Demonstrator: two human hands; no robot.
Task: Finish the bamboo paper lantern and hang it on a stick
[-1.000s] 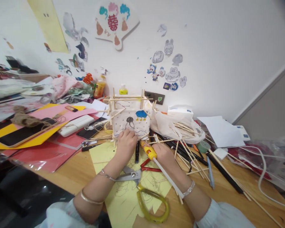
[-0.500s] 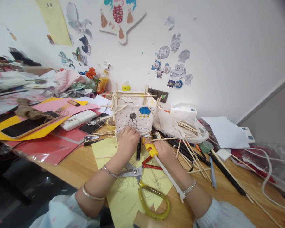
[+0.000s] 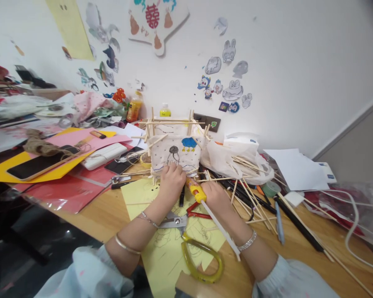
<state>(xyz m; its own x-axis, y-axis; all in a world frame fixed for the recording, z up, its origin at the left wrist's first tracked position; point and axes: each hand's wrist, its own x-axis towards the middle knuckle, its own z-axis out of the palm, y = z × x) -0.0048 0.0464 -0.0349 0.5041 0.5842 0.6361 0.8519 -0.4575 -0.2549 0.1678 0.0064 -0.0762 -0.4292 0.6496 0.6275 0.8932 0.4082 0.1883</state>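
Observation:
A frame of wooden sticks [image 3: 174, 123] stands before me with a white drawn-on panel [image 3: 160, 151] on its front. My left hand [image 3: 172, 182] is closed with curled fingers at the panel's lower edge; its fingertips are hidden. My right hand [image 3: 216, 198] grips a yellow hot glue gun [image 3: 196, 191], its nose pointing at the frame's base beside my left hand. A long white glue stick [image 3: 222, 231] sticks out of the gun's back. Below lie scissors [image 3: 202, 269] with yellow handles, a red-handled tool [image 3: 199, 212] and a black marker [image 3: 182, 196] on yellow paper [image 3: 161, 265].
To the right are loose wooden sticks [image 3: 261, 207], a plastic bag [image 3: 211, 155] holding more sticks, black pens and a white cable [image 3: 356, 215]. On the left lie a phone [image 3: 39, 163], twine [image 3: 37, 142], a white power bank [image 3: 104, 156] and coloured sheets. A wall rises behind.
My left hand has shifted slightly right along the panel's lower edge, nearer the glue gun. My right hand and the frame stay almost in place; the view has shifted slightly.

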